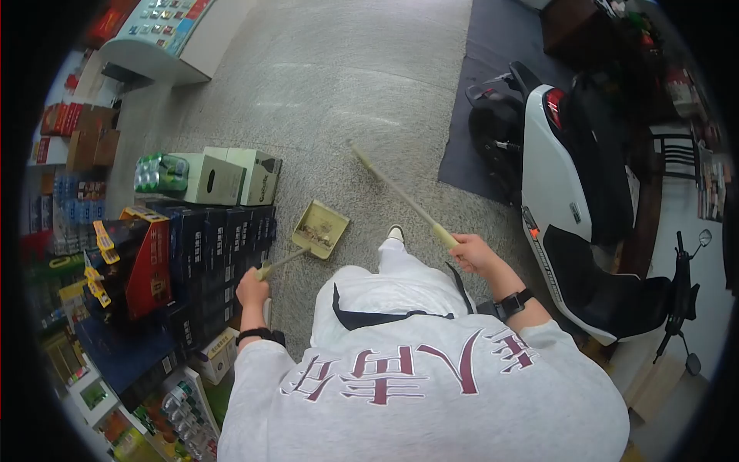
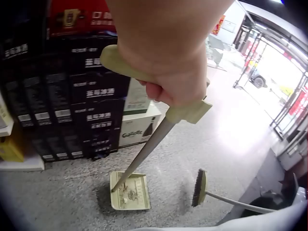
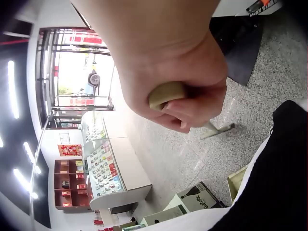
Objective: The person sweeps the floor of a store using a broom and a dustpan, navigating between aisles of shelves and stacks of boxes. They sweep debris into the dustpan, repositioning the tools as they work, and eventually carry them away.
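My left hand grips the pale green handle of a long-handled dustpan. The pan lies on the speckled floor with its open side facing away from me, and bits of litter are scattered in it. My right hand holds a broom near the top of its stick, fingers wrapped round the pale grip. Dark bristles line the broom head, which is out ahead of the pan and to its right, apart from it.
Stacked dark boxes and pale cartons stand close on the left, with green bottles on top. A white scooter is parked on the right beside a grey mat. A display counter stands at the far left.
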Demonstrator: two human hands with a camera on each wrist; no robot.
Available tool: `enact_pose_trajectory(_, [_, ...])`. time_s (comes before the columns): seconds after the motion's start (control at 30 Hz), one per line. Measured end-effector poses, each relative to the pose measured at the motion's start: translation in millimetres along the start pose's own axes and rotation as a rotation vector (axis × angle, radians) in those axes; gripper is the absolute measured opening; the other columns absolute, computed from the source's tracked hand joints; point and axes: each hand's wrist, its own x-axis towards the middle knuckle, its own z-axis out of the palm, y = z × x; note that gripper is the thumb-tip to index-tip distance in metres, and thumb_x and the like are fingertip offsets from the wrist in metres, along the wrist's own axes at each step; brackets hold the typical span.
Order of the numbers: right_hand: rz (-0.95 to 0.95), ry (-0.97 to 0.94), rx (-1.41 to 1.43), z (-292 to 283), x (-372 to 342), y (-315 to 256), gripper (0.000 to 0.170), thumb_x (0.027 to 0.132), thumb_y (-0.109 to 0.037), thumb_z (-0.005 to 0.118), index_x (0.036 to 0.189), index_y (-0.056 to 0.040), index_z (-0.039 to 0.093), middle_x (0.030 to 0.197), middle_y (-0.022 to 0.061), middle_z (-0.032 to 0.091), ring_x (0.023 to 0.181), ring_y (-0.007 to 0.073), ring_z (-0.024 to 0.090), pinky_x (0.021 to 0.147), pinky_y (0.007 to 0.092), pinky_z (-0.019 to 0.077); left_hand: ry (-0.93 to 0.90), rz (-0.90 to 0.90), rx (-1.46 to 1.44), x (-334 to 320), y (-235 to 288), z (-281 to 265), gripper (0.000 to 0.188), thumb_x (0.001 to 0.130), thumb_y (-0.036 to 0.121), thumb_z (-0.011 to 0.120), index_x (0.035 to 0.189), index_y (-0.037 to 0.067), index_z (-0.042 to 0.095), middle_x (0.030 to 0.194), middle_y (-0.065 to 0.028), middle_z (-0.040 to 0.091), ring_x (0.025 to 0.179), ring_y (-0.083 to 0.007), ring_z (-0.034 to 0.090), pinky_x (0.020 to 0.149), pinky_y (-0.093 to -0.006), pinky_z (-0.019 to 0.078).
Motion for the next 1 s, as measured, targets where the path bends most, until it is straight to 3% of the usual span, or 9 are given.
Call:
enact_pose_trajectory(0.07, [-0.057,0.063,-0.044,-5,11,8,0.027,0.074,-0.001,0.052,0.1,-0.003,0.057,0.055,0.0003,0.043,0.038,0.0069,0.036,0.033,0.0227,0.025,0.01,0.071,0.007,26,35,-16,0.012,0.077,0.022,0.053,0.077,0.01,0.054,0.082,-0.0148,0.062,0.081,-0.0377,0.058,0.066,-0.0474,0.045])
enact_pose_trajectory(0.13, [-0.172,0.247,-0.134,-11,33,14,0.018,0.073,-0.002,0.053,0.091,-0.0029,0.056,0.055,0.0008,0.043,0.038,0.008,0.037,0.034,0.0247,0.0255,-0.023,0.154,0.024,50,69,-28,0.009,0.077,0.019,0.053,0.078,0.01,0.054,0.081,-0.013,0.062,0.081,-0.0357,0.059,0.066,-0.0457,0.0456])
enact_pose_trajectory(0.23, [-0.179,0.36,-0.093,-21,52,-2,0.007,0.073,-0.002,0.053,0.08,-0.0021,0.053,0.054,0.0021,0.044,0.038,0.0096,0.037,0.034,0.0265,0.026,0.007,0.296,0.059,87,113,-32,0.007,0.075,0.016,0.055,0.079,0.01,0.054,0.083,-0.0125,0.062,0.081,-0.0349,0.059,0.068,-0.0437,0.0463])
enact_pose_trajectory(0.37, [-0.171,0.394,-0.059,-34,76,-14,0.002,0.073,-0.001,0.052,0.074,-0.0016,0.05,0.053,0.0031,0.043,0.038,0.0114,0.037,0.034,0.0283,0.0258,-0.045,0.503,0.101,133,171,-37,0.008,0.074,0.013,0.054,0.081,0.009,0.056,0.083,-0.0135,0.062,0.082,-0.035,0.059,0.069,-0.0433,0.0467])
enact_pose_trajectory(0.47, [-0.105,0.428,-0.058,-29,92,-21,0.008,0.075,-0.004,0.049,0.078,0.003,0.053,0.057,0.0071,0.048,0.044,0.017,0.045,0.038,0.033,0.0327,-0.082,0.582,0.155,165,211,-42,0.011,0.074,0.011,0.053,0.084,0.008,0.057,0.084,-0.0137,0.063,0.083,-0.0342,0.06,0.07,-0.043,0.0473])
enact_pose_trajectory(0.77, [0.006,0.369,-0.111,37,111,-53,0.008,0.076,-0.006,0.053,0.076,0.0025,0.053,0.058,0.0074,0.048,0.045,0.0177,0.045,0.037,0.0345,0.031,-0.174,0.653,0.194,241,268,-63,0.019,0.074,0.012,0.054,0.091,0.01,0.061,0.089,-0.0123,0.064,0.086,-0.0314,0.061,0.072,-0.0412,0.0488])
enact_pose_trajectory(0.9, [0.04,0.216,0.203,53,111,-78,0.003,0.076,-0.003,0.053,0.076,-0.0005,0.051,0.056,0.0031,0.044,0.041,0.0118,0.04,0.034,0.0282,0.0277,-0.198,0.608,0.194,267,267,-69,0.02,0.073,0.015,0.056,0.092,0.012,0.062,0.091,-0.0114,0.065,0.088,-0.0294,0.062,0.073,-0.0398,0.0493])
enact_pose_trajectory(1.0, [0.085,0.077,0.519,24,98,-89,0.003,0.076,-0.003,0.052,0.078,-0.0018,0.05,0.055,0.0,0.04,0.039,0.0082,0.037,0.033,0.025,0.0258,-0.204,0.592,0.188,286,253,-61,0.021,0.073,0.016,0.056,0.092,0.013,0.063,0.092,-0.0103,0.065,0.088,-0.0285,0.062,0.074,-0.039,0.0493])
